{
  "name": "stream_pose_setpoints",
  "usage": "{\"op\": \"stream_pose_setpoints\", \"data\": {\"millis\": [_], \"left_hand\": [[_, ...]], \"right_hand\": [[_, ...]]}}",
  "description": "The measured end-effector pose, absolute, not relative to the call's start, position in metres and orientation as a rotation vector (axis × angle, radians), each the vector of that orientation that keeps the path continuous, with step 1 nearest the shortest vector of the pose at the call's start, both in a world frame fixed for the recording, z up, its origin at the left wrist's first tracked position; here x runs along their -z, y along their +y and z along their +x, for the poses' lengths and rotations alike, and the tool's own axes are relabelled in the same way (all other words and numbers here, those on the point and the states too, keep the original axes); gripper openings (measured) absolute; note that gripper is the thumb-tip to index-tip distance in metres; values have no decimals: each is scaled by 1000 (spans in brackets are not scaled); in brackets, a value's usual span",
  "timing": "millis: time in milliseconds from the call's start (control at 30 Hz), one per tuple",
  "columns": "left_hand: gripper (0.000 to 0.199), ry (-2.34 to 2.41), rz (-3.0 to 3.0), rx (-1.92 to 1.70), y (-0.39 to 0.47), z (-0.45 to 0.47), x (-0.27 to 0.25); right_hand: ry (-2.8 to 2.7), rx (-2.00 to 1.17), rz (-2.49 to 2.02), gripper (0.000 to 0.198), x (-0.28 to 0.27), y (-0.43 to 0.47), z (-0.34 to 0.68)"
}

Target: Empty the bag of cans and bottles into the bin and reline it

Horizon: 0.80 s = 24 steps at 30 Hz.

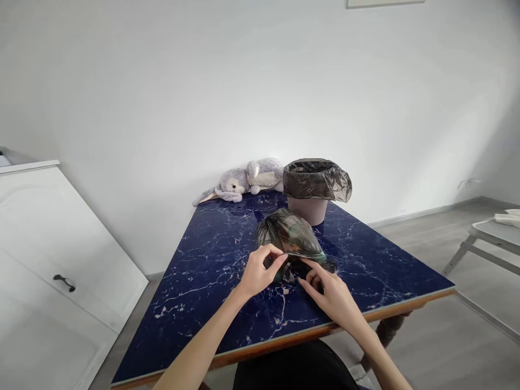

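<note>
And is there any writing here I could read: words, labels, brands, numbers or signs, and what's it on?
No, no text can be read anywhere in this picture.
The dark plastic bag at the hands: colours show through it, but no legible lettering.
The lined bin, plush toy, blue table and white cabinet: no writing visible.

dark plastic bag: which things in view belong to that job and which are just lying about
In the job:
dark plastic bag, left hand pinching it, right hand touching it
blue table under it
perhaps lined bin behind it

Seemingly just there:
plush toy
white cabinet
low grey stand
</note>
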<state>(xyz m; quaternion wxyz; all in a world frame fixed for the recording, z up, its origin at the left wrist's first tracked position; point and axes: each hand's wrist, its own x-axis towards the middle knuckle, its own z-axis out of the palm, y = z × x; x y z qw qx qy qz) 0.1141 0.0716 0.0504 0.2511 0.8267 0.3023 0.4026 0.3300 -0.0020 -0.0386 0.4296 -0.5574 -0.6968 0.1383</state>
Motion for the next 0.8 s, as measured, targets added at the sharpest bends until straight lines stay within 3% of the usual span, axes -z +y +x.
{"op": "stream_pose_setpoints", "data": {"millis": [133, 300, 500, 700, 800], "left_hand": [[28, 775, 2100, -1105, 72, 114, -56], [31, 733, 1917, -1142, 80, 110, -56], [38, 700, 1722, -1194, 85, 106, -58], [41, 648, 1562, -1156, 84, 106, -56], [46, 630, 1459, -1161, 85, 105, -56]], "right_hand": [[-1710, -342, -1378, 38, 40, -1, 323], [-1547, -312, -1324, 42, 35, -7, 319], [-1572, -308, -1279, 18, 28, -12, 317], [-1646, -295, -1317, 39, 29, -8, 294], [-1630, -271, -1346, 33, 32, -7, 283]]}}
